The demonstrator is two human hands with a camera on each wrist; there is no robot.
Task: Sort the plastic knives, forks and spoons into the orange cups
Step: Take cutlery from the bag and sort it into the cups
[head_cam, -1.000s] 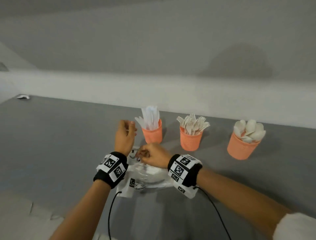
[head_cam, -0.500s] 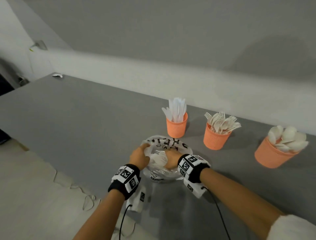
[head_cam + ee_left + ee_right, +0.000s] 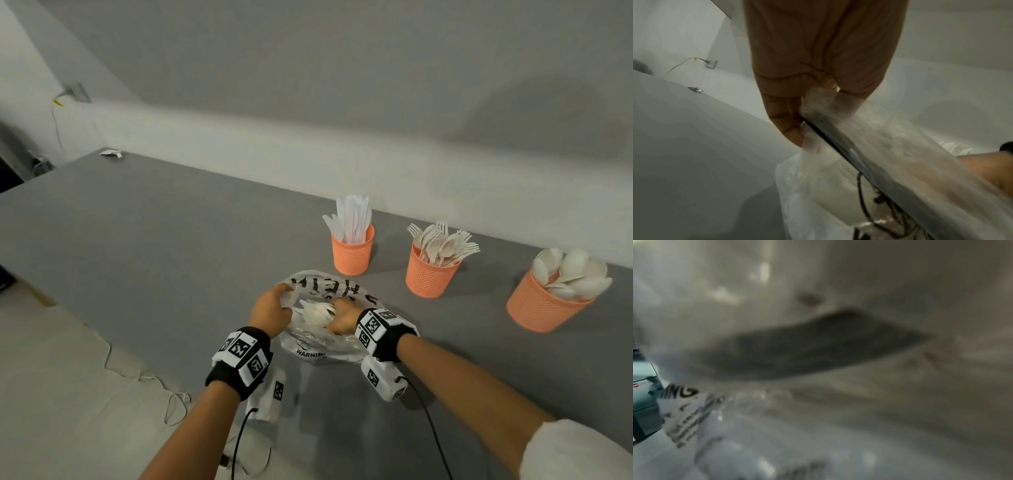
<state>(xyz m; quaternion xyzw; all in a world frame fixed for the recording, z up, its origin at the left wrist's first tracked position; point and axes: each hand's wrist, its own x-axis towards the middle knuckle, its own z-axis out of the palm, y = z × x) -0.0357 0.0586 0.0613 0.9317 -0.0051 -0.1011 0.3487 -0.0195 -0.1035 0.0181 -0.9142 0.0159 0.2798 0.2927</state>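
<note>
Three orange cups stand in a row at the back right: one with knives (image 3: 352,251), one with forks (image 3: 430,274), one with spoons (image 3: 544,305). In front of them a clear plastic bag (image 3: 329,286) with black print lies on the grey table (image 3: 154,240). My left hand (image 3: 270,310) pinches the bag's left rim (image 3: 812,112) and holds it up. My right hand (image 3: 342,317) is inside the bag's mouth, fingers curled at a bundle of white cutlery (image 3: 317,313). Bag plastic (image 3: 684,402) fills and blurs the right wrist view.
The table's near-left edge runs diagonally, with pale floor and a white cable (image 3: 137,375) below it. A small white scrap (image 3: 111,153) lies at the table's far corner. A wall (image 3: 342,154) runs behind the cups.
My left hand came down from beside the knife cup and took the bag's rim. My right hand went into the bag. The head view swung left.
</note>
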